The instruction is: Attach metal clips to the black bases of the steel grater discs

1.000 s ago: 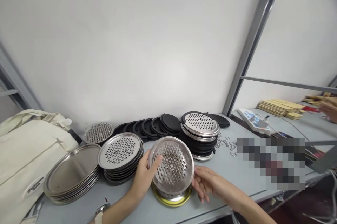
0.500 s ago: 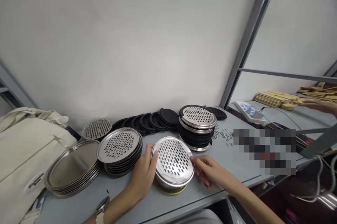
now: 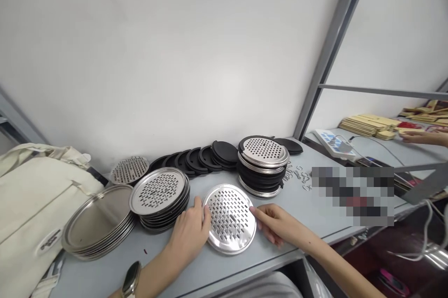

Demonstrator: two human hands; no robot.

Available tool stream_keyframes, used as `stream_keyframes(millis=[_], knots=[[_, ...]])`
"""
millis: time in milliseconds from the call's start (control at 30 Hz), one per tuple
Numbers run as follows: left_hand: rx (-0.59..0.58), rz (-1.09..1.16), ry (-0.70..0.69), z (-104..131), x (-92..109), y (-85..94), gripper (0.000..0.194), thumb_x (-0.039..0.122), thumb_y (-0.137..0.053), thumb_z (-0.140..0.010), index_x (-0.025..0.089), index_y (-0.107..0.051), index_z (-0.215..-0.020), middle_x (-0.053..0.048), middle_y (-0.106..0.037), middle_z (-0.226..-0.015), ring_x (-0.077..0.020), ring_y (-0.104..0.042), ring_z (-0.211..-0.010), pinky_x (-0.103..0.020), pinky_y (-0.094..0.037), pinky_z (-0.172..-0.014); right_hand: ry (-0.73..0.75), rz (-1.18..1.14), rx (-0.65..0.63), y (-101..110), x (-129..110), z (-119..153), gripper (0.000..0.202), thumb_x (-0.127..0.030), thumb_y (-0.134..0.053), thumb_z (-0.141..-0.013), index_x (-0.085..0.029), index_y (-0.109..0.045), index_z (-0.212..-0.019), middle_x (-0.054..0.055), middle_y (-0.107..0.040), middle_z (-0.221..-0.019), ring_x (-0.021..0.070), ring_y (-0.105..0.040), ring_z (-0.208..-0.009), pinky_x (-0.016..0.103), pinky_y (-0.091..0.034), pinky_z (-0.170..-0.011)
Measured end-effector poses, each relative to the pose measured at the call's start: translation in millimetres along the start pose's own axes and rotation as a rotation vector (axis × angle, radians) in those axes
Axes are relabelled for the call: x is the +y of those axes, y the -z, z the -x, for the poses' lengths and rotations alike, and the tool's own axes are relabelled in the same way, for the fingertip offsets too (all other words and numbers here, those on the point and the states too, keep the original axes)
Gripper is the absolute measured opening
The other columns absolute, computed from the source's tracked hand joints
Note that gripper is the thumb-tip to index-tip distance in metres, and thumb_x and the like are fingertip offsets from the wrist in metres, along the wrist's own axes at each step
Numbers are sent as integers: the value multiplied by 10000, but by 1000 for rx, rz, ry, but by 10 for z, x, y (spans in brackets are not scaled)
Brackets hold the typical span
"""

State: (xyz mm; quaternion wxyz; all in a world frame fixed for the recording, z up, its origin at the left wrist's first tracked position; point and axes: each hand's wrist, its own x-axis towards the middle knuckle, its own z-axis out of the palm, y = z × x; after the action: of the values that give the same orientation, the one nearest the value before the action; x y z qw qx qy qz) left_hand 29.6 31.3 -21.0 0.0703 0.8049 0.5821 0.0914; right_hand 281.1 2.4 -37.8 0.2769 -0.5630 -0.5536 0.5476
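A round shiny metal grater plate [image 3: 231, 218] with slotted holes is in front of me, low over or on the table; I cannot tell which. My left hand [image 3: 192, 223] grips its left edge, thumb on the rim and fingers partly hidden behind. At the right edge, my right hand [image 3: 275, 223] pinches the rim between thumb and fingers. Left of my left hand stands a stack of grater plates [image 3: 159, 190]. Beyond the held plate rises a stack of metal grater plates and black rings [image 3: 262, 167].
Plain metal discs [image 3: 101, 214] are stacked at left beside a cream bag [image 3: 45, 214]. A coarse grater plate [image 3: 129, 169] and black ring parts [image 3: 196, 160] line the wall. Small metal clips [image 3: 301, 176] lie at right. Another person's hand [image 3: 423, 137] is near wooden pieces [image 3: 367, 125].
The held plate has come down and tilted, and the deeper stacked edge and yellow-green rim beneath it no longer show. Both hands keep their hold. The other person's hand has moved slightly.
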Motion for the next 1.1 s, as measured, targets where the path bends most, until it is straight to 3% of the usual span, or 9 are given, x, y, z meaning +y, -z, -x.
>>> stream_keyframes(millis=[200, 333, 433, 833, 1100], knots=[[-48, -94, 38, 60, 43, 114, 300, 246, -265, -998, 124, -537, -969, -147, -679, -722, -342, -704, -724, -346, -456, -596, 41, -9, -15, -36, 33, -24, 517, -679, -492, -852, -186, -492, -694, -59, -521, -397, 63, -418, -301, 171, -316, -344], [-85, -150, 16, 104, 68, 90, 283, 231, -277, -1001, 117, -523, -1082, -129, -691, -744, -331, -709, -747, -333, -459, -600, 53, 24, 17, -36, 58, -51, 467, -654, -474, -871, -202, -450, -758, -74, -529, -400, 68, -421, -289, 164, -337, -328], [-95, -143, 20, 104, 57, 65, 270, 242, -296, -1004, 117, -530, -1054, -122, -689, -727, -327, -706, -729, -329, -446, -587, 38, 42, 61, -38, 61, -55, 447, -661, -480, -864, -222, -411, -812, -86, -535, -398, 82, -421, -274, 173, -351, -310], [-48, 93, -1, -29, -67, 21, 145, 222, -355, -989, 195, -461, -895, -62, -654, -706, -269, -678, -690, -301, -354, -593, 94, 50, 24, -62, 91, -73, 453, -649, -523, -856, -224, -376, -799, -58, -608, -450, 86, -480, -284, 163, -341, -305], [-80, 316, -40, -64, -90, -53, 130, 263, -323, -989, 206, -435, -953, -31, -627, -717, -219, -645, -703, -280, -368, -635, 2, -94, -8, 4, 213, -195, 530, -710, -581, -778, -214, -406, -710, -43, -596, -426, 74, -457, -277, 183, -402, -310]])
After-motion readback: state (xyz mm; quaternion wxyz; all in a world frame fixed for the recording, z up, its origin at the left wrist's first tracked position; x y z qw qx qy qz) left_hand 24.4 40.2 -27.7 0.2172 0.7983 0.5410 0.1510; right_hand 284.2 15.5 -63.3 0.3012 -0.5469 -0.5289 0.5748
